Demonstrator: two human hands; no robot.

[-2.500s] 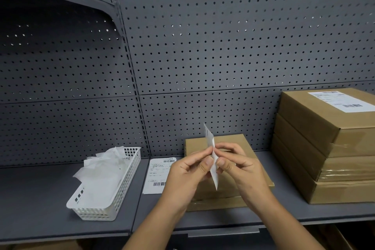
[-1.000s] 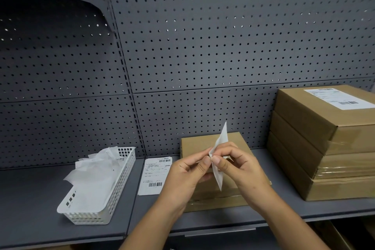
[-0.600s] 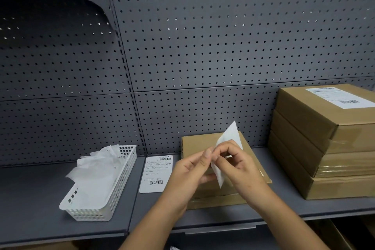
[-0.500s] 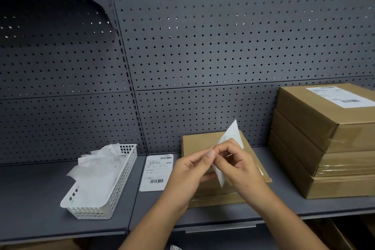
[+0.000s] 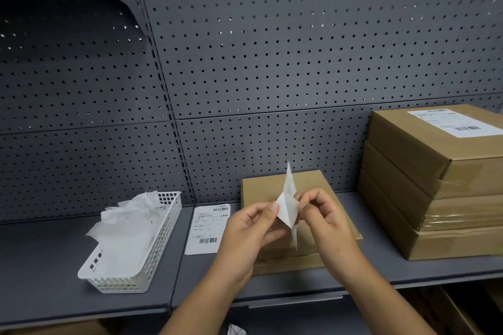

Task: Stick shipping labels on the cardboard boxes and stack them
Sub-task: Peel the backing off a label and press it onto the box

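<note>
Both hands hold a white shipping label (image 5: 288, 205) upright over a flat cardboard box (image 5: 275, 185) on the grey shelf. My left hand (image 5: 250, 228) pinches a peeled-back corner of it. My right hand (image 5: 324, 215) pinches the sheet from the right. The box top under them bears no label. At the right stands a stack of three cardboard boxes (image 5: 435, 187), the top one carrying a stuck label (image 5: 446, 122). Another printed label (image 5: 208, 228) lies flat on the shelf left of the single box.
A white plastic basket (image 5: 152, 261) with crumpled white backing paper stands at the left on the grey shelf (image 5: 49, 275). A grey pegboard wall rises behind. A scrap of white paper (image 5: 236, 330) lies below the shelf's front edge.
A corner of the label has come apart under my left thumb, and the two layers now spread a little. The sheet has turned edge-on again. Both hands stay over the single box.
</note>
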